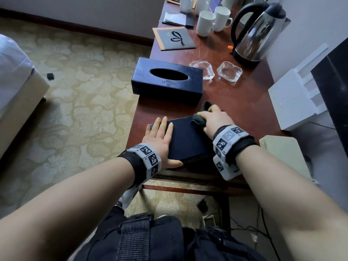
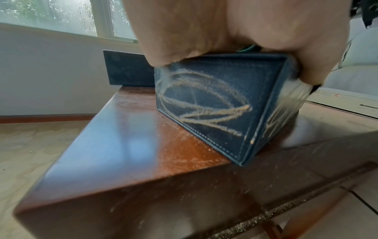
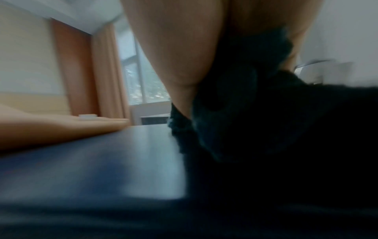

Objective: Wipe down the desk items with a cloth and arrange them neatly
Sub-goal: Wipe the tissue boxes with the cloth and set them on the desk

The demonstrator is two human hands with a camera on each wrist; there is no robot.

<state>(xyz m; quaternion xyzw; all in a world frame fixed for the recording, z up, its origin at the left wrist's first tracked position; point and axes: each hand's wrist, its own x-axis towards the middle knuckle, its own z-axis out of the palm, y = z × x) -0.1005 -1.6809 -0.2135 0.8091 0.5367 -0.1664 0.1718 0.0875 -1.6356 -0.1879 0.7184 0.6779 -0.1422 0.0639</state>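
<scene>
A reddish-brown wooden desk [image 1: 235, 102] with a dusty, scratched top carries everything, and at its near end lies a dark blue box [image 1: 186, 140], with a dark blue tissue box [image 1: 167, 81] just beyond it. Further away stand two glass ashtrays [image 1: 228, 71] side by side, a steel kettle [image 1: 258, 32] on the right and a grey card with a bow drawing [image 1: 174, 38] at the left edge. At the far end are several white mugs [image 1: 206, 22], and a white box [image 1: 291, 98] lies at the right side
</scene>
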